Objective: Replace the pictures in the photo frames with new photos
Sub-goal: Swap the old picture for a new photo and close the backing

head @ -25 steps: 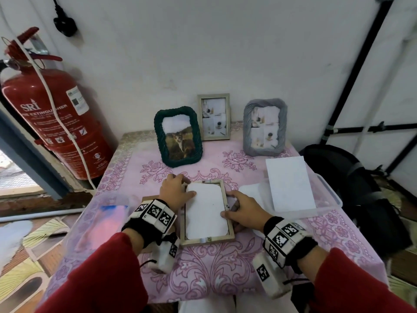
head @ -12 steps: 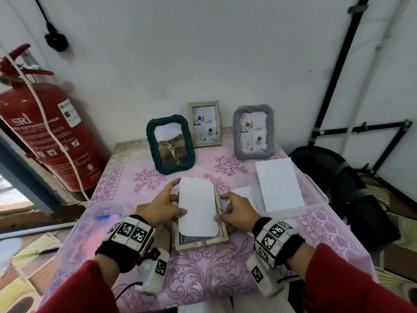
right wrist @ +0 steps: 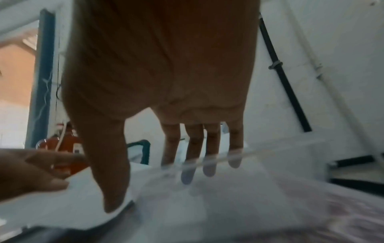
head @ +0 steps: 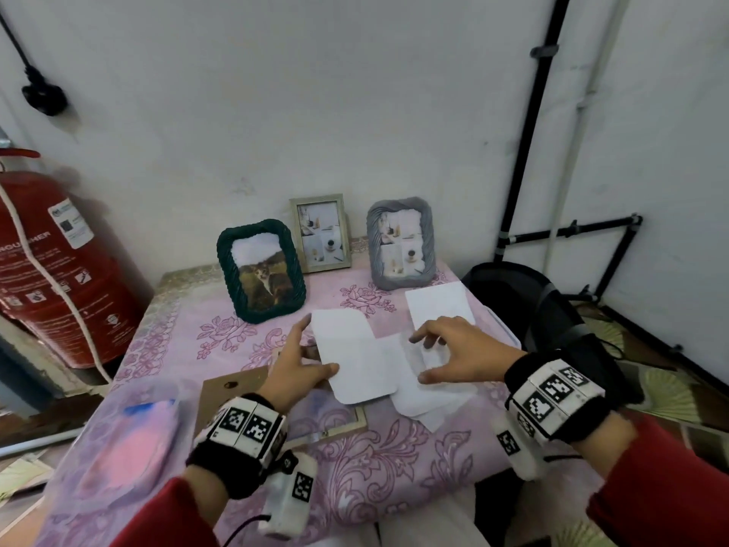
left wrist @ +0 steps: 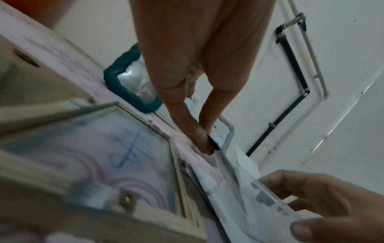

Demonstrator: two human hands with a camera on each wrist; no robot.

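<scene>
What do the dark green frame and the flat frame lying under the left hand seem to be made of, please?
The dark green frame looks wrapped in twisted cord, matte: ropy ridges run round it. The flat frame looks like pale painted wood with a clear glossy pane; the tablecloth pattern shows through.

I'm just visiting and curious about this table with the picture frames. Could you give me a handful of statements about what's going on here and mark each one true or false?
1. Three photo frames stand upright at the back of the table. True: the green frame, the pale wooden frame and the grey frame.
2. The green frame shows a collage of cups. False: it shows an animal outdoors.
3. The left hand holds a white card by its edge. True.
4. The right hand is clenched in a fist. False: its fingers are spread over the white sheets.
5. A red fire extinguisher stands left of the table. True.
</scene>
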